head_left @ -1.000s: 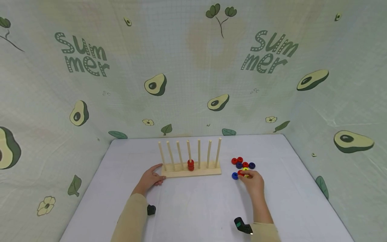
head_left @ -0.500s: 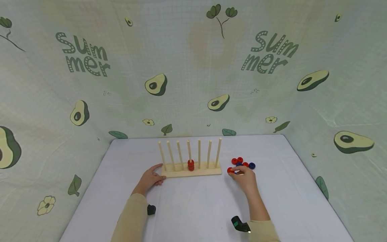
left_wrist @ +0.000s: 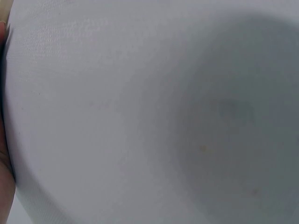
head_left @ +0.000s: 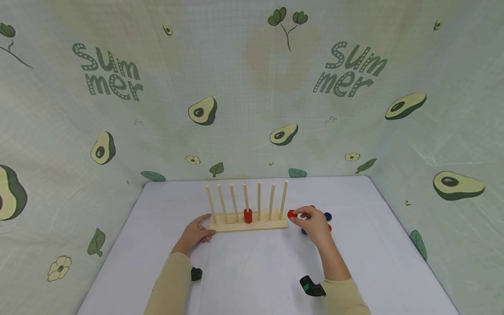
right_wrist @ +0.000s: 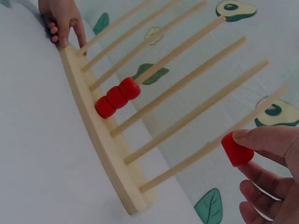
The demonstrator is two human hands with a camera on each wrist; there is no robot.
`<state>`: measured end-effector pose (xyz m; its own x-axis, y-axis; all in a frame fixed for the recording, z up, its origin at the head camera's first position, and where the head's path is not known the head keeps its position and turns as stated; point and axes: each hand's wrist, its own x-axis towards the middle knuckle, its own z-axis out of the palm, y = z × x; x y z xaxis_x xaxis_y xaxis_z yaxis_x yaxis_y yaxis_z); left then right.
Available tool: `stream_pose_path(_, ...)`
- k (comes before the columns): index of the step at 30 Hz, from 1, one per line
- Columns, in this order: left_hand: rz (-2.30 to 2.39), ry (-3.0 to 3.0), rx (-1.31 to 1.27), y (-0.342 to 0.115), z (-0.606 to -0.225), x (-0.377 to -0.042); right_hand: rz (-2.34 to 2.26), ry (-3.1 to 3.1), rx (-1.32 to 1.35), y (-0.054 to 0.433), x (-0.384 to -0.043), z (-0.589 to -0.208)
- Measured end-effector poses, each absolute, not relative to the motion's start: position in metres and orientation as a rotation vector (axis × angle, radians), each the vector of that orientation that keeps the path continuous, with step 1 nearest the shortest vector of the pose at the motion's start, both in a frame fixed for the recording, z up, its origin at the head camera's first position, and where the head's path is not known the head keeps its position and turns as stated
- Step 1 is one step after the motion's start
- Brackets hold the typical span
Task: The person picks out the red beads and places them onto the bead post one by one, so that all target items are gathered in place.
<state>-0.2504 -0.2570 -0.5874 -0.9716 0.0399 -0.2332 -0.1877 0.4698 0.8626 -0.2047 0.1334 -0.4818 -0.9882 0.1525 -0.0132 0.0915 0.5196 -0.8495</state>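
Observation:
A wooden peg stand [head_left: 271, 225] with a row of several upright pegs sits on the white table. Three red beads [right_wrist: 117, 97] are stacked on its middle peg; the other pegs are bare. My left hand [head_left: 193, 235] holds the stand's left end, index finger at the back corner and thumb at the front. Between thumb and index finger, my right hand [head_left: 316, 225] pinches another red bead [right_wrist: 237, 151], just right of the rightmost peg. The left wrist view shows mostly white cloth, with a sliver of the left hand [left_wrist: 5, 191] at its edge.
Loose beads lie partly hidden behind the right hand, among them a dark blue bead [head_left: 328, 216], a blue bead [head_left: 304, 231] and a red bead [head_left: 329, 227]. A cloth backdrop [head_left: 244, 162] with avocado prints rises behind the table.
My right hand has carried the red bead left and away from the loose beads, up to the stand's right end. The left hand and the stand have stayed in place.

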Motion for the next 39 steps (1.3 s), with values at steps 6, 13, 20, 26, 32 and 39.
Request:
stream_pose_path(6,1.514,2.498,-0.125,-0.258,-0.591,-0.251,1.504,-2.687,-0.146,0.126,-0.209,-0.471)
stream_pose_path(13,1.508,2.494,-0.144,-0.258,-0.591,-0.250,1.463,-2.698,-0.044,0.118,-0.211,-0.457)
stream_pose_path(20,1.535,2.483,-0.138,-0.258,-0.590,-0.250,1.446,-2.691,0.036,0.112,-0.215,-0.446)
stream_pose_path(26,1.542,2.474,-0.139,-0.258,-0.590,-0.250,1.425,-2.683,0.117,0.106,-0.216,-0.433)
stream_pose_path(32,1.536,2.480,-0.121,-0.258,-0.590,-0.250,1.432,-2.660,0.184,0.101,-0.214,-0.421)
stream_pose_path(39,1.527,2.484,-0.136,-0.257,-0.589,-0.251,1.410,-2.652,0.242,0.094,-0.214,-0.410)
